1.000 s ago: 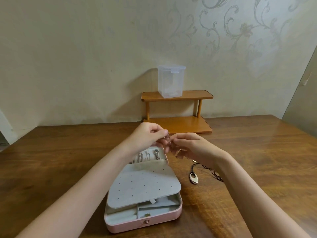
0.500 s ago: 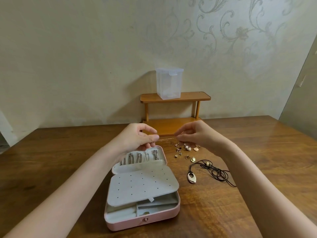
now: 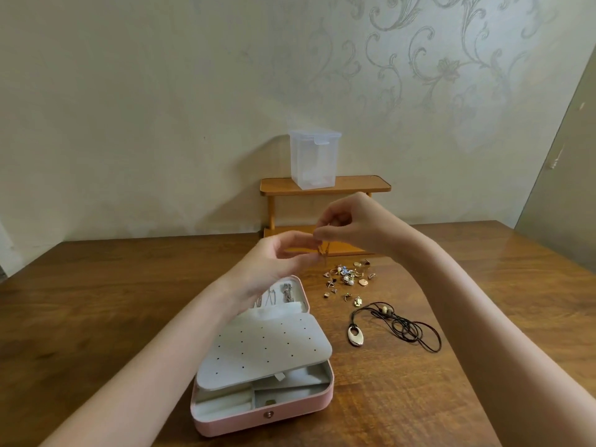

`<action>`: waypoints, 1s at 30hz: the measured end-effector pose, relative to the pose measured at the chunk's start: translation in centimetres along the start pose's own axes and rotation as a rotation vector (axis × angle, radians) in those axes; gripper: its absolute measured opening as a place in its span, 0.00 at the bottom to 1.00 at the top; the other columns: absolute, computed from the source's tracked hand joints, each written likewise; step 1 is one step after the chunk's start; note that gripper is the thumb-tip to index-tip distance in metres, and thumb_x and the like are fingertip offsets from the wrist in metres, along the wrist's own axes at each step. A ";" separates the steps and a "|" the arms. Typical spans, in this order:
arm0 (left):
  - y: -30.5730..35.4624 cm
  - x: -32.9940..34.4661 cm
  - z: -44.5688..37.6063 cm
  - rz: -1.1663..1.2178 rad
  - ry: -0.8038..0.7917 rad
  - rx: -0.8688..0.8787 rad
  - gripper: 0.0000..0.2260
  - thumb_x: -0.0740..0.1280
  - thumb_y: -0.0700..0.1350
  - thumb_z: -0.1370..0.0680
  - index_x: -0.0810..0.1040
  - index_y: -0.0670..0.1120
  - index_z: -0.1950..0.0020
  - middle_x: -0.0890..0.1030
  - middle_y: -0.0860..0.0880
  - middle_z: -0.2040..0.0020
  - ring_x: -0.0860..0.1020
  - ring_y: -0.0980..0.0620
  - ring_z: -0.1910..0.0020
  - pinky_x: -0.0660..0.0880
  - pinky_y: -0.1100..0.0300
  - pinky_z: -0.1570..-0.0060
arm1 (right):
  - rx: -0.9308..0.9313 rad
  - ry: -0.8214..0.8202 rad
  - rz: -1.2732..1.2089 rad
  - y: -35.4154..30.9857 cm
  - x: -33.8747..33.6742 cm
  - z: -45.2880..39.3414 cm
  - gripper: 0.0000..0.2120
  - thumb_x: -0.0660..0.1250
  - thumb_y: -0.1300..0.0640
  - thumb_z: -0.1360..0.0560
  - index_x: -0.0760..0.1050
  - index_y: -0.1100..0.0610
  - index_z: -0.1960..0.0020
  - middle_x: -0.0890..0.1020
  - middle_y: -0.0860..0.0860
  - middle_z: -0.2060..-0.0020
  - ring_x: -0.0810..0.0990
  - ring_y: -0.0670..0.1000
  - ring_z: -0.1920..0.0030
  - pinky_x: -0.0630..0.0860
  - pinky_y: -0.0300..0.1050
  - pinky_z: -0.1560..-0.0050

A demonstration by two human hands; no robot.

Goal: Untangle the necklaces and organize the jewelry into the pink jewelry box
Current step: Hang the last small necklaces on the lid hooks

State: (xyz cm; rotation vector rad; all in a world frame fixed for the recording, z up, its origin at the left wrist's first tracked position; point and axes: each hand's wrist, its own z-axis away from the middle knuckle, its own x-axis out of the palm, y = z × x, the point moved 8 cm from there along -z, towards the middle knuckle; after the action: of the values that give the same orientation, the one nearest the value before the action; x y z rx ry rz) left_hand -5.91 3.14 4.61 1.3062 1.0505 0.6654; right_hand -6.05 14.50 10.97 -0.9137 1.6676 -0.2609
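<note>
Nearest to the person, at about 6 o'clock on the wooden table (image 3: 96,317), stands the pink jewelry box (image 3: 263,411). It is open, and a grey perforated panel (image 3: 267,346) lies tilted over its lower compartments. In the raised lid behind, a few silver chains (image 3: 286,292) already hang.

To the right of the box, at about 4 o'clock, lies a black cord necklace (image 3: 403,327) with an oval pendant; it is loose on the table and touched by no hand. A little farther, at about 1 o'clock from the box, is a small heap of earrings and charms (image 3: 346,279), not yet sorted.

Above this heap, both hands are raised in the air and meet. The left hand (image 3: 274,262) comes from the lower left with its palm turned to the right, and its thumb and fingers pinch a thin gold chain (image 3: 323,251). The right hand (image 3: 351,224) is a little higher and farther, knuckles up, fingers curled, and it pinches the same chain from above. A short part of the chain hangs between them.

I judge the step to be the untangling of this fine chain. The next move asks for small, gentle pulls with the fingertips, because hard pulling could tighten a knot. After that the chain should go to the lid.

Farthest, at 12 o'clock, a wooden shelf (image 3: 354,185) carries a clear plastic container (image 3: 314,159).
</note>
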 end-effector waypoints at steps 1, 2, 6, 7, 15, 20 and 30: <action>0.4 0.7 -0.1 0.007 -0.026 0.033 0.10 0.69 0.44 0.26 0.80 0.47 0.45 0.83 0.53 0.48 0.80 0.56 0.47 0.75 0.65 0.46 | -0.001 0.007 -0.008 -0.1 -0.2 0.0 0.04 0.70 0.59 0.27 0.79 0.56 0.60 0.74 0.44 0.74 0.69 0.38 0.76 0.64 0.29 0.72; 0.6 1.3 -0.2 0.025 -0.044 0.054 0.08 0.69 0.42 0.25 0.81 0.45 0.47 0.84 0.51 0.50 0.81 0.56 0.49 0.75 0.65 0.47 | 0.000 0.019 -0.016 -0.1 -0.4 0.0 0.04 0.70 0.58 0.27 0.79 0.56 0.60 0.74 0.44 0.74 0.69 0.39 0.75 0.64 0.29 0.71; 0.2 1.4 -0.3 0.107 0.014 0.035 0.05 0.68 0.41 0.25 0.82 0.46 0.51 0.84 0.50 0.59 0.82 0.55 0.56 0.74 0.58 0.45 | 0.036 0.057 -0.029 0.3 -1.3 0.3 0.08 0.68 0.56 0.25 0.78 0.60 0.58 0.74 0.48 0.72 0.69 0.43 0.72 0.66 0.34 0.69; 0.0 1.2 -0.2 0.122 0.031 0.022 0.05 0.69 0.41 0.25 0.82 0.47 0.52 0.84 0.51 0.60 0.82 0.55 0.57 0.74 0.56 0.44 | 0.056 0.048 -0.040 0.5 -1.4 0.5 0.09 0.66 0.55 0.24 0.77 0.60 0.59 0.73 0.48 0.72 0.69 0.42 0.73 0.66 0.32 0.71; -0.1 -0.8 1.1 0.061 0.149 -0.005 0.08 0.66 0.45 0.23 0.82 0.43 0.57 0.83 0.50 0.63 0.81 0.55 0.61 0.78 0.66 0.57 | 0.180 -0.035 -0.309 2.3 -0.2 2.0 0.16 0.57 0.53 0.19 0.72 0.62 0.60 0.74 0.51 0.69 0.68 0.44 0.73 0.65 0.37 0.72; 1.3 -2.4 1.7 -0.222 0.313 0.055 0.11 0.66 0.52 0.23 0.81 0.48 0.61 0.81 0.52 0.54 0.76 0.55 0.51 0.70 0.58 0.48 | 0.274 -0.055 -0.527 3.6 1.2 2.4 0.14 0.61 0.51 0.21 0.76 0.60 0.58 0.78 0.48 0.67 0.73 0.44 0.68 0.70 0.36 0.69; 1.6 -0.9 1.3 0.423 0.161 0.037 0.07 0.64 0.41 0.22 0.78 0.42 0.59 0.78 0.49 0.65 0.75 0.57 0.69 0.78 0.59 0.55 | 0.222 -0.212 -0.713 3.2 3.1 3.2 0.03 0.67 0.60 0.27 0.75 0.61 0.56 0.81 0.54 0.61 0.73 0.44 0.69 0.70 0.33 0.71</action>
State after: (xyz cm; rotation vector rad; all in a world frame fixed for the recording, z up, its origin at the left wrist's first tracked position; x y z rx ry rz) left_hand -4.90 2.09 6.33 1.5441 0.9230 1.0872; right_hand -4.64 15.44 5.77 -1.2882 1.0438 -0.7844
